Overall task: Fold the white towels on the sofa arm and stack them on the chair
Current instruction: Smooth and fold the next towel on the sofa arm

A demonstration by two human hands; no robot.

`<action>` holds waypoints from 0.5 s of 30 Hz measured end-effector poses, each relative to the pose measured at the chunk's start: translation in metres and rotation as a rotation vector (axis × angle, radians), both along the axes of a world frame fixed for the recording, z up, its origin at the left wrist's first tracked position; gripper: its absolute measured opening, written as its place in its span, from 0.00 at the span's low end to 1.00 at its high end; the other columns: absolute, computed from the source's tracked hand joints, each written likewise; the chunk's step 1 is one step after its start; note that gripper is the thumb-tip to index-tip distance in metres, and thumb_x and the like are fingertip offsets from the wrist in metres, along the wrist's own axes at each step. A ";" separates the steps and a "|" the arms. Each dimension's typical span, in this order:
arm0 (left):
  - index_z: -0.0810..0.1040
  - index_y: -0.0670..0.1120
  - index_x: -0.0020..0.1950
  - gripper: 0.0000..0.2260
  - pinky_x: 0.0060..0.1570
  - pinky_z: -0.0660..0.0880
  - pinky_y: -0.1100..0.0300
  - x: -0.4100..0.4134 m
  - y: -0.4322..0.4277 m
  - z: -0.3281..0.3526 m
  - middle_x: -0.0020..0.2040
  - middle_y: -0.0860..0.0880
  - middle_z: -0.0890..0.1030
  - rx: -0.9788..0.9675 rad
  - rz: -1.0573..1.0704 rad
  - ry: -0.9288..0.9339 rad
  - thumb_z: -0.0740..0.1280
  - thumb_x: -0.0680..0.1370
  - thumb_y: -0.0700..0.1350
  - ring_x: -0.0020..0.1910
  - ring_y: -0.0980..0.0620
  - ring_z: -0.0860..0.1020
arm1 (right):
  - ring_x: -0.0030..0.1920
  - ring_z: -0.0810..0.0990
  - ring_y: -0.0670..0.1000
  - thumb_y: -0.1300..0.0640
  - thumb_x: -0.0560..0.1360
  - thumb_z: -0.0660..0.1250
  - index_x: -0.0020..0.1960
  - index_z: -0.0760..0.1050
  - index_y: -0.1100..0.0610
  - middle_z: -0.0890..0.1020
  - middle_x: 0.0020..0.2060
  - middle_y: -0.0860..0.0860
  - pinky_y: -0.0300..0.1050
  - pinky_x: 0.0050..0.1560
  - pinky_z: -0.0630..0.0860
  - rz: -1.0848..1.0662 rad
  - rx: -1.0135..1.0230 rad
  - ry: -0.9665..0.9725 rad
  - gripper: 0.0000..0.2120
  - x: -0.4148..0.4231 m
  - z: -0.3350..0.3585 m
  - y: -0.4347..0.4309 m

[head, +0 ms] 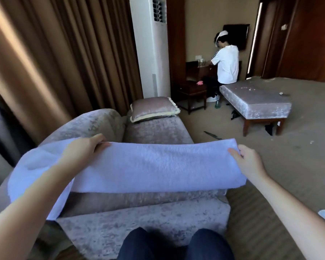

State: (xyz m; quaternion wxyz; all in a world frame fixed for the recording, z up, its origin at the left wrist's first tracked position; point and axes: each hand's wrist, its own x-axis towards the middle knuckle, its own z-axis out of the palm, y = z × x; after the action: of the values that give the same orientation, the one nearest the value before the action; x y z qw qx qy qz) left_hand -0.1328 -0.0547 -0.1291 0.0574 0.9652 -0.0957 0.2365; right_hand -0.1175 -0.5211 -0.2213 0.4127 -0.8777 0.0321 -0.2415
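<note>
A white towel [148, 166] lies stretched sideways across the grey velvet sofa arm [139, 228] in front of me. My left hand [83, 149] pinches its far left corner, fingers curled over the edge. My right hand [248, 162] grips the far right corner, thumb on top. Under my left forearm more white towel [32, 182] hangs down the arm's left side; I cannot tell whether it is the same towel. No stack of folded towels is in view.
A cushion [154, 108] lies at the sofa's far end, with brown curtains [54, 62] on the left. A tall white air conditioner [150, 49] stands behind. A padded bench [255, 102] sits at the right on the carpet, and a person [225, 62] works at a dark desk [199, 70].
</note>
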 end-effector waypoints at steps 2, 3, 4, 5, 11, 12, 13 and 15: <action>0.72 0.51 0.42 0.08 0.33 0.67 0.55 0.023 -0.006 -0.002 0.31 0.52 0.73 0.029 0.021 0.029 0.64 0.80 0.50 0.33 0.47 0.72 | 0.26 0.61 0.51 0.56 0.79 0.66 0.30 0.56 0.55 0.61 0.22 0.49 0.48 0.31 0.53 -0.020 -0.046 0.049 0.24 0.022 -0.002 -0.001; 0.73 0.49 0.43 0.08 0.33 0.67 0.54 0.033 -0.009 -0.004 0.31 0.52 0.72 0.051 0.040 0.042 0.63 0.80 0.49 0.33 0.47 0.71 | 0.26 0.61 0.51 0.55 0.79 0.65 0.30 0.56 0.55 0.61 0.23 0.50 0.48 0.30 0.53 -0.029 -0.054 0.087 0.24 0.034 -0.005 -0.003; 0.75 0.47 0.45 0.08 0.33 0.66 0.55 0.041 -0.011 -0.008 0.31 0.52 0.71 0.073 0.055 0.048 0.63 0.81 0.49 0.33 0.48 0.71 | 0.26 0.62 0.51 0.54 0.79 0.65 0.30 0.57 0.55 0.62 0.23 0.50 0.48 0.30 0.53 -0.039 -0.077 0.131 0.23 0.042 -0.006 -0.003; 0.75 0.46 0.46 0.08 0.33 0.65 0.55 0.049 -0.011 -0.011 0.32 0.52 0.71 0.093 0.062 0.056 0.62 0.81 0.49 0.33 0.47 0.71 | 0.26 0.62 0.52 0.53 0.79 0.64 0.30 0.58 0.55 0.62 0.23 0.51 0.48 0.30 0.53 -0.055 -0.103 0.177 0.23 0.049 -0.009 -0.003; 0.75 0.49 0.50 0.12 0.34 0.65 0.56 0.079 -0.008 -0.042 0.46 0.49 0.81 0.264 0.052 0.167 0.57 0.82 0.55 0.46 0.46 0.79 | 0.29 0.68 0.52 0.52 0.81 0.61 0.32 0.64 0.57 0.69 0.27 0.52 0.46 0.30 0.59 -0.081 -0.153 0.396 0.20 0.067 -0.030 0.005; 0.76 0.50 0.49 0.12 0.35 0.64 0.56 0.083 -0.006 -0.046 0.46 0.50 0.81 0.269 0.047 0.185 0.58 0.82 0.56 0.46 0.47 0.79 | 0.32 0.72 0.53 0.51 0.80 0.62 0.34 0.67 0.56 0.73 0.29 0.51 0.46 0.32 0.64 -0.092 -0.152 0.420 0.17 0.067 -0.030 0.006; 0.77 0.50 0.48 0.12 0.35 0.65 0.57 0.086 -0.004 -0.050 0.45 0.51 0.81 0.259 0.036 0.200 0.60 0.81 0.57 0.47 0.48 0.79 | 0.36 0.75 0.54 0.50 0.79 0.64 0.38 0.71 0.54 0.76 0.34 0.51 0.47 0.35 0.69 -0.116 -0.157 0.428 0.13 0.066 -0.027 0.006; 0.78 0.50 0.47 0.10 0.34 0.66 0.57 0.091 -0.003 -0.051 0.45 0.51 0.80 0.235 -0.015 0.169 0.66 0.78 0.56 0.47 0.48 0.78 | 0.48 0.78 0.56 0.50 0.76 0.67 0.50 0.74 0.51 0.77 0.48 0.51 0.48 0.45 0.74 -0.192 -0.256 0.409 0.07 0.061 -0.014 0.008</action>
State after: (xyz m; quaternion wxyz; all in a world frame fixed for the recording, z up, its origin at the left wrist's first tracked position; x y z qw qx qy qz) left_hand -0.0420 -0.0573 -0.1802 -0.0465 0.9810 -0.1250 0.1411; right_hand -0.0566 -0.5129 -0.2357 0.2585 -0.9463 0.1671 -0.0991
